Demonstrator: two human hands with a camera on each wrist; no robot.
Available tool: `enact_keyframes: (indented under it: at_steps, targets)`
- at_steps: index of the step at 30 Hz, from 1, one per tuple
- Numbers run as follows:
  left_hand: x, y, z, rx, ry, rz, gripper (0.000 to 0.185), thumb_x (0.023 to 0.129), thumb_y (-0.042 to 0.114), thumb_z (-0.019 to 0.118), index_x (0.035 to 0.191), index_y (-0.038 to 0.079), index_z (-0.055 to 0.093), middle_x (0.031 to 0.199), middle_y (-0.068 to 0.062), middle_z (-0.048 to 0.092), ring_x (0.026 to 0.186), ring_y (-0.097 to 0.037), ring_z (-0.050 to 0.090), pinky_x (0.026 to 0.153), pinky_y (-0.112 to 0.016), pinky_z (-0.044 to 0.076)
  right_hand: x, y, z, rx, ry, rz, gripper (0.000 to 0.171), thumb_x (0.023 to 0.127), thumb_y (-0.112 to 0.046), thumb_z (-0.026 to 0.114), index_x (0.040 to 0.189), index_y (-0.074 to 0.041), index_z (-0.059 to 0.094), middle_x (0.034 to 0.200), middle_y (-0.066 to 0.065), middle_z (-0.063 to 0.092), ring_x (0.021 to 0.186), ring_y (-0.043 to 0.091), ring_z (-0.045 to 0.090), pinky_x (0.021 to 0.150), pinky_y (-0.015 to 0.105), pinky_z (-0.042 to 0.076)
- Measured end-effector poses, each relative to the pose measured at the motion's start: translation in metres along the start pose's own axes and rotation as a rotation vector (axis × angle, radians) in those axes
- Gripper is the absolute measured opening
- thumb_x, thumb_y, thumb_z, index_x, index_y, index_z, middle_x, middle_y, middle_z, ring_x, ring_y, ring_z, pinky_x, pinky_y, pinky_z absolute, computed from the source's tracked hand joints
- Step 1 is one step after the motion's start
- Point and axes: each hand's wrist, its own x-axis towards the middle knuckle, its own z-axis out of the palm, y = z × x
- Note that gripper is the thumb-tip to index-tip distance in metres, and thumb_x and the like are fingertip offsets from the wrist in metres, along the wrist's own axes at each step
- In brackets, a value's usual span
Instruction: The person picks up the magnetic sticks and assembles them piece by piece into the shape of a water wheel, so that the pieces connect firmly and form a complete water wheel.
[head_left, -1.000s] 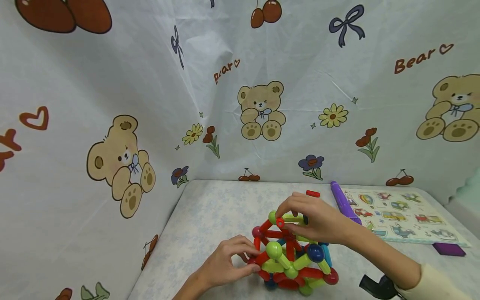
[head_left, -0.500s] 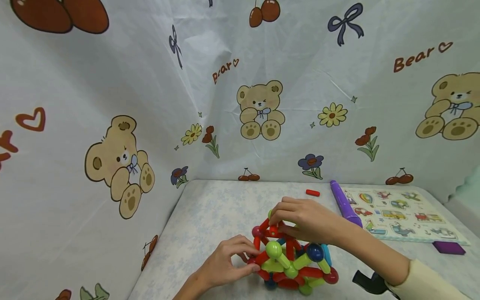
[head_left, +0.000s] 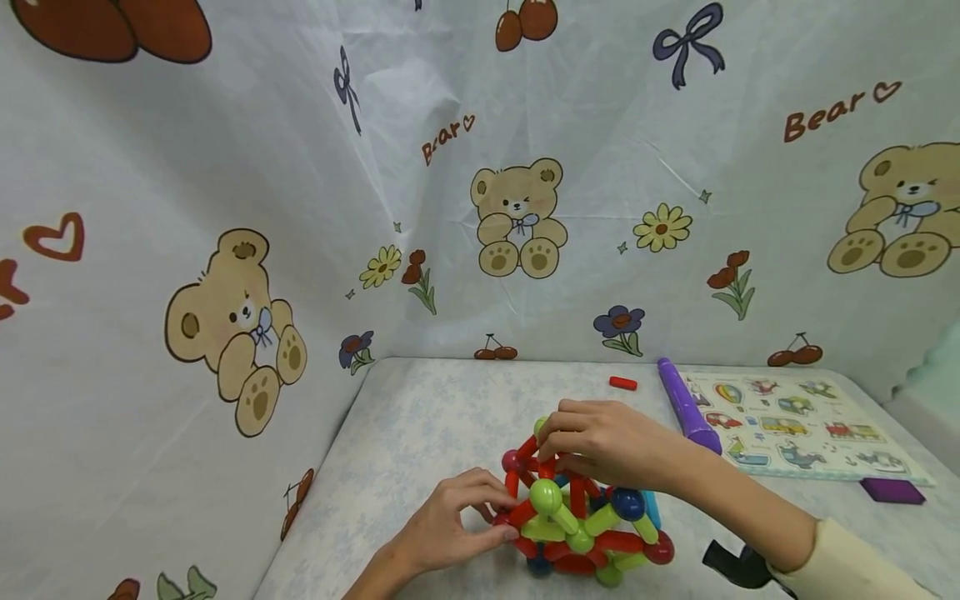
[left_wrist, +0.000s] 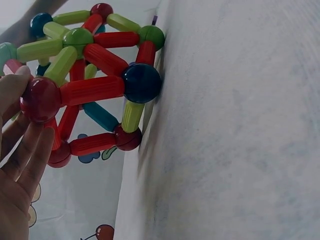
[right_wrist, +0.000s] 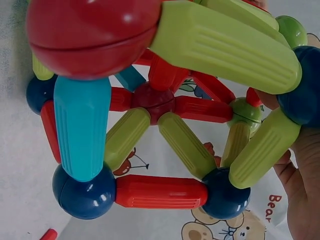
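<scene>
A ball-and-rod magnetic structure (head_left: 580, 540) stands on the table in the head view, built from red, lime, blue and teal pieces. On its near left side, my left hand (head_left: 453, 518) pinches a red ball (left_wrist: 41, 99) between thumb and fingers. My right hand (head_left: 611, 437) reaches over the top and pinches a short red rod (head_left: 547, 468). The rod stands nearly upright just above a lime ball (head_left: 546, 497); whether they touch I cannot tell. In the right wrist view, a blue ball (right_wrist: 307, 85) partly covers the right hand (right_wrist: 306, 175).
A loose red rod (head_left: 622, 383) lies toward the back of the table. At the right are a purple pen-shaped toy (head_left: 686, 404), a picture board (head_left: 802, 425) and a purple block (head_left: 892, 491). A patterned curtain (head_left: 420, 192) hangs behind and at the left.
My right hand has moved left and slightly down with the red rod, which has tipped from pointing at the camera to nearly upright. The left hand keeps its hold on the red ball.
</scene>
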Motion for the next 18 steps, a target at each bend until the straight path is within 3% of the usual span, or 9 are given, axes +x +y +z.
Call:
enact_keyframes:
  at_steps: [14,18]
  targets:
    - [0.0,0.0007,-0.0003,-0.047,0.006,-0.053,0.021,0.097,0.014,0.082,0.118,0.016,0.08,0.112,0.002,0.074,0.096,-0.009,0.069,0.075,-0.028,0.063,0.0007,-0.0001,-0.0024,0.044,-0.039,0.039,0.025,0.09,-0.014,0.089,0.111,-0.023,0.08,0.114,-0.007,0.075,0.104,0.01,0.068,0.086,0.02,0.059]
    - [0.0001,-0.0006,-0.0002,-0.027,0.01,-0.026,0.024,0.095,0.011,0.084,0.118,0.013,0.079,0.112,-0.002,0.075,0.095,-0.012,0.071,0.074,-0.028,0.063,0.0008,0.0023,-0.0053,0.094,-0.069,0.082,0.027,0.091,-0.011,0.088,0.115,-0.022,0.08,0.117,-0.006,0.075,0.106,0.011,0.068,0.088,0.023,0.06]
